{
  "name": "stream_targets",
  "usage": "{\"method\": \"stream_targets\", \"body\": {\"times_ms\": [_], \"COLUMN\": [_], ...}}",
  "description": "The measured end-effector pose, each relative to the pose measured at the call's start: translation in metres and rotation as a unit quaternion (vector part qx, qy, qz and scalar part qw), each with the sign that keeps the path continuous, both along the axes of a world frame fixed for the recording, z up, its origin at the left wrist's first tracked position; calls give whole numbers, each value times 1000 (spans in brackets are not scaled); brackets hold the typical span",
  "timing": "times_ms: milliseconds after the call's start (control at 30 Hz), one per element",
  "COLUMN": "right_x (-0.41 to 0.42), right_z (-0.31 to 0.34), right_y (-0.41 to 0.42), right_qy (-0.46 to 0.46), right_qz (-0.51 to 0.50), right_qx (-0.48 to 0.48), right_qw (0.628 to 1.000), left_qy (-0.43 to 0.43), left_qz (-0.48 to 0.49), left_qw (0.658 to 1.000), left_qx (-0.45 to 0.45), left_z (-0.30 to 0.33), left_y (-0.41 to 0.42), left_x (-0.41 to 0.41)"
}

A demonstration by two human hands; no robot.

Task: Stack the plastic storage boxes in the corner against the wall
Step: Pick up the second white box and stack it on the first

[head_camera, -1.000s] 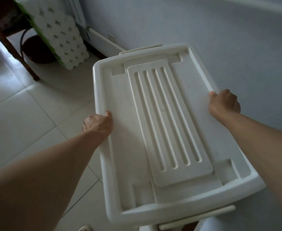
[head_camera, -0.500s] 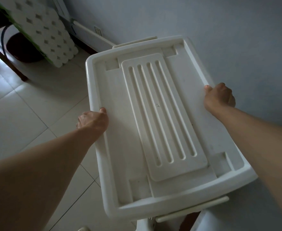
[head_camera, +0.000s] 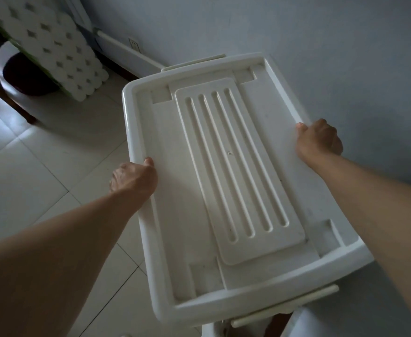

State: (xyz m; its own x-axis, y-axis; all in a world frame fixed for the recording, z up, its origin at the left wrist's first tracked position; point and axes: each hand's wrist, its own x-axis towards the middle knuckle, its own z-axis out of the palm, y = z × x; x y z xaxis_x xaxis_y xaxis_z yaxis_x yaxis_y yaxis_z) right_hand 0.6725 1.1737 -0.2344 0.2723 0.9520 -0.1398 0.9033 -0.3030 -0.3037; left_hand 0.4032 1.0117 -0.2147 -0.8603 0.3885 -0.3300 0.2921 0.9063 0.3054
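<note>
A large white plastic storage box (head_camera: 180, 215) with a ribbed lid fills the middle of the view, seen from above. My left hand (head_camera: 132, 177) grips its left rim, thumb on top and fingers curled under the edge. My right hand (head_camera: 317, 141) grips the right rim, close to the grey wall (head_camera: 345, 57). The box's long side runs along that wall. Beneath its near end shows a bit of another white box (head_camera: 304, 322), mostly hidden.
A large pack of toilet rolls (head_camera: 53, 49) leans at the far left by a dark wooden table leg (head_camera: 10, 103) and a dark round stool (head_camera: 27, 74). White floor tiles (head_camera: 41, 166) spread to the left. A white pipe (head_camera: 129, 53) runs along the baseboard.
The box has shifted slightly toward the far wall and down in view, both hands still on its rims. The camera has moved closer.
</note>
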Motion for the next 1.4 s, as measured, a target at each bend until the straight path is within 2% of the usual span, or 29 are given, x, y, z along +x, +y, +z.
{"method": "stream_targets", "body": {"times_ms": [167, 367, 567, 667, 833, 1033, 1233, 1400], "right_x": [1, 0, -12, -23, -48, -83, -110, -115], "right_z": [3, 15, 33, 43, 59, 71, 88, 89], "right_y": [-1, -14, -35, -44, -68, -114, -159, -189], "right_qy": [5, 12, -15, -20, -21, -12, 5, 17], "right_qz": [12, 40, 40, 29, -17, -120, -198, -240], "right_qx": [-25, -77, -77, -71, -71, -74, -71, -68], "right_qw": [1000, 996, 996, 997, 997, 990, 978, 968], "left_qy": [2, -40, -45, 2, 23, 22, 22, 36], "left_qz": [7, -9, -88, -153, -286, -431, -483, -538], "left_qw": [1000, 999, 995, 988, 958, 902, 875, 842], "left_qx": [4, -7, -2, 21, 20, 19, 27, 11], "left_z": [-2, 0, 14, 29, 48, 58, 71, 80], "left_y": [2, 5, 7, 17, 39, 59, 72, 84], "left_x": [1, -2, -9, -19, -38, -71, -106, -100]}}
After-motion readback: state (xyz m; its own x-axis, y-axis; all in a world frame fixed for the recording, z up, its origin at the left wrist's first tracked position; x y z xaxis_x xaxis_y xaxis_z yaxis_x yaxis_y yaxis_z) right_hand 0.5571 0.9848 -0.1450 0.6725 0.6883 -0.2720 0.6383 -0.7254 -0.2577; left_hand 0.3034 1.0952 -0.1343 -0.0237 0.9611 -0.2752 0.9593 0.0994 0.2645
